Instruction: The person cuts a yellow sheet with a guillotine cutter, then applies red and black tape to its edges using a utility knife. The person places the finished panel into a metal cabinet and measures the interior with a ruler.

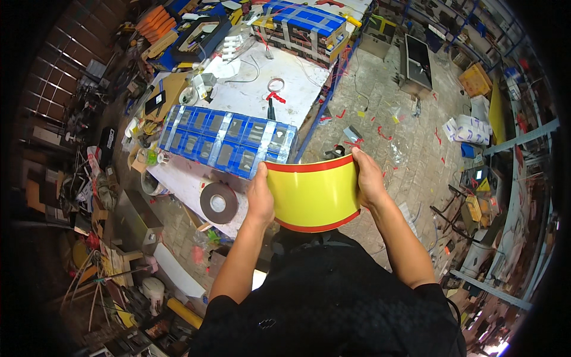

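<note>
A yellow sheet (315, 195), curved and glossy, with red strips along its upper and lower edges, spans the space in front of my body. My left hand (260, 193) grips its left edge, thumb up. On the opposite edge my right hand (370, 177) is closed in the same way. Just beyond the sheet lies a long blue block (229, 140) bound with silvery tape bands, probably a battery pack; its near right corner sits close to my left hand. A wide brown tape roll (218, 203) rests on the table left of that hand.
A second taped blue block (303, 27) stands at the table's far end. On the white tabletop (291, 74) are a small tape ring (276, 85) and red scraps. A black tray (202, 37) stands far left. Red bits litter the floor (380, 119); a yellow crate (476, 80) stands right.
</note>
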The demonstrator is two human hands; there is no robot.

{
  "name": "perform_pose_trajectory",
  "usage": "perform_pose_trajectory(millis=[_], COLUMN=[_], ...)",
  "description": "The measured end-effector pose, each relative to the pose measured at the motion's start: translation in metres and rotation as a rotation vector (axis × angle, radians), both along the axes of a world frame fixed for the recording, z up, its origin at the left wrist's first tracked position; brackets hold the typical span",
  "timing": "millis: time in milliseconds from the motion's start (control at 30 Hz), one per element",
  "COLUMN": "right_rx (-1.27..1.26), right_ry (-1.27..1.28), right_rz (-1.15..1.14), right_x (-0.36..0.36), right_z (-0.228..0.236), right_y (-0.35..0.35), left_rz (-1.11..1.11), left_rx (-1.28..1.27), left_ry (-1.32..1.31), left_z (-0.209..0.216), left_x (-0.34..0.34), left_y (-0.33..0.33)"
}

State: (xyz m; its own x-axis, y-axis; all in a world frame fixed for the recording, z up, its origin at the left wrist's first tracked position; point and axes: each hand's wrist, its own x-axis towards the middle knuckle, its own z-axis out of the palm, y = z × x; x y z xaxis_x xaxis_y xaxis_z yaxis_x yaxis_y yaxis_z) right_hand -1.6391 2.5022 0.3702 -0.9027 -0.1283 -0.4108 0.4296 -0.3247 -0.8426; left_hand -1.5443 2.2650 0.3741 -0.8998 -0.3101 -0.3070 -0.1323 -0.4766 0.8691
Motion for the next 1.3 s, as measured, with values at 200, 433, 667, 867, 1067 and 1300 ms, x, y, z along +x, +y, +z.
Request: perform_pose_trajectory(millis=[200,433,667,867,1067,1300], right_rx=[-0.123,0.085,0.274,0.584,0.534,0.599], right_ry=[-0.024,0.212,0.239,0.343,0.055,-0.076], right_rz=[0.076,0.176,0.412,0.523,0.515,0.49], right_x=[0.007,-0.007,0.0,-0.014,-0.02,-0.013], right_z=[-0.006,-0.004,-0.007,-0.053,-0.058,-0.046], right_y=[0.011,0.023,0.005,-0.055,-0.115,-0.108], left_rz=[0.096,0.155,0.163,0.152,0.167,-0.142], left_rx=[0.111,-0.704,-0.85,-1.329,-1.792,-1.645], left_ry=[-0.021,-0.11,-0.234,-0.369,-0.193,-0.068], left_z=[0.002,-0.003,-0.005,0.004,-0.003,-0.051], left_x=[0.001,0.006,0.016,-0.021,-0.074,-0.075], left_y=[0.02,0.003,-0.04,-0.111,-0.159,-0.109])
